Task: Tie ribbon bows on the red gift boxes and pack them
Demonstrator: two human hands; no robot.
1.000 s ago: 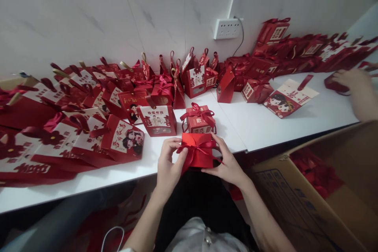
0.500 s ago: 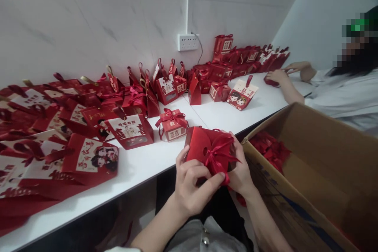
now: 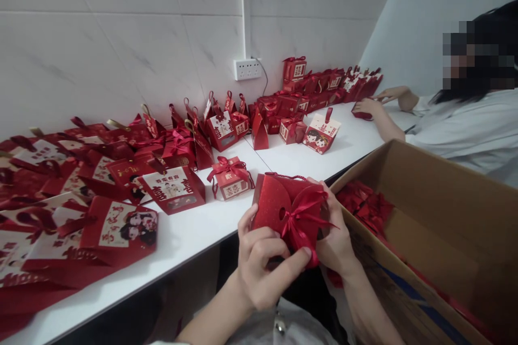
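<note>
I hold a red gift box [image 3: 279,207] with a red ribbon bow [image 3: 301,221] just in front of the white table's edge. My left hand [image 3: 261,261] is closed around the box's lower left side, thumb pressed against the ribbon. On the box's right side my right hand [image 3: 334,237] grips it, fingers curled over the top corner. A small ribboned red box [image 3: 229,178] stands on the table just behind it.
Many red gift boxes and bags [image 3: 101,172] cover the white table [image 3: 291,159] along the tiled wall. An open cardboard box [image 3: 429,237] holding red pieces stands at my right. Another person [image 3: 465,113] sits at the far right, a hand [image 3: 366,106] on a red item.
The view has swung right, bringing the cardboard box and the other person into sight. The red box has come off the table edge and turned in my hands.
</note>
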